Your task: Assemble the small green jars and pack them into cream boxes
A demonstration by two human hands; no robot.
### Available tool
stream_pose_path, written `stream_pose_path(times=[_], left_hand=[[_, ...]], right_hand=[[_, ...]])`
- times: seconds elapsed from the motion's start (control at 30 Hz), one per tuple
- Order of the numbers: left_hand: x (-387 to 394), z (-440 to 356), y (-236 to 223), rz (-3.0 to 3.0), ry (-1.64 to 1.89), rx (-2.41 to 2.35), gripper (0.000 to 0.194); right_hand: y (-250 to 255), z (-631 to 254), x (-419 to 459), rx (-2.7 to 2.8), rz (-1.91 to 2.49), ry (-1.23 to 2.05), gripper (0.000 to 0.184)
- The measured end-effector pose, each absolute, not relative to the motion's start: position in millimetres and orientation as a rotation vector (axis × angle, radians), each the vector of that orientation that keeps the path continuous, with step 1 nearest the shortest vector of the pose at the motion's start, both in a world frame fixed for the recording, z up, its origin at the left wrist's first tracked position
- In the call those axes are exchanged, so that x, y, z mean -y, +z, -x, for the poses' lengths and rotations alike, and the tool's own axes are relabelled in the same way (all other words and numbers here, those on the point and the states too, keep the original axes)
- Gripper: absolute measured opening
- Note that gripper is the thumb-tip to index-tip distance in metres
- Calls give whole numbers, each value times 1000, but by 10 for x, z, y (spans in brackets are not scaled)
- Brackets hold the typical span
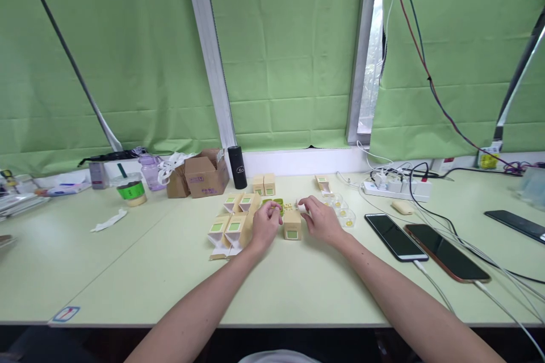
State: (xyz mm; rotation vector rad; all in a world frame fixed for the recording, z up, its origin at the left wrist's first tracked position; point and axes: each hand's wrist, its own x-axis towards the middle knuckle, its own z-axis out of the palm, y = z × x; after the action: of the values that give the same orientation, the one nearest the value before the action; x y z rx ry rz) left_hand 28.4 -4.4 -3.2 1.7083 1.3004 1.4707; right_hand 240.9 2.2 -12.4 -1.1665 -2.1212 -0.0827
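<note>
My left hand (pixel 266 226) is closed, its fingertips pressed together beside a small green tray (pixel 279 202); anything in the pinch is too small to make out. My right hand (pixel 322 220) is bent over the table with thumb and index finger apart. Its index fingertip is by a tiny whitish piece (pixel 297 203). Between my hands stands a closed kraft-paper box (pixel 292 225) with a green label. Several small yellowish pieces (pixel 288 206) lie just behind it. Left of my left hand, several open kraft boxes (pixel 235 224) lie with white insides showing.
Clear plastic cups with yellow marks (pixel 347 218) sit right of my right hand. Two closed boxes (pixel 264 184), an opened box (pixel 324 185) and a black bottle (pixel 237 167) stand behind. Cardboard boxes (pixel 207 174) are at back left. Phones (pixel 395 236), cables and a power strip (pixel 398 188) occupy the right.
</note>
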Motion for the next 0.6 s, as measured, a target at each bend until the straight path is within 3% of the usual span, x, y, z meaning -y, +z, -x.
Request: stream_pose_path(times=[0.3, 0.5, 0.6], left_hand=[[118, -272, 66, -2190, 1494, -1390, 4], [223, -327, 218, -2446, 989, -1242, 47], [240, -351, 294, -2526, 853, -1212, 54]], right_hand=[[-55, -2349, 24, 2090, 1500, -30, 29], [-82, -2329, 29, 2092, 1507, -5, 32], [-85, -2325, 32, 2087, 1498, -4, 33]])
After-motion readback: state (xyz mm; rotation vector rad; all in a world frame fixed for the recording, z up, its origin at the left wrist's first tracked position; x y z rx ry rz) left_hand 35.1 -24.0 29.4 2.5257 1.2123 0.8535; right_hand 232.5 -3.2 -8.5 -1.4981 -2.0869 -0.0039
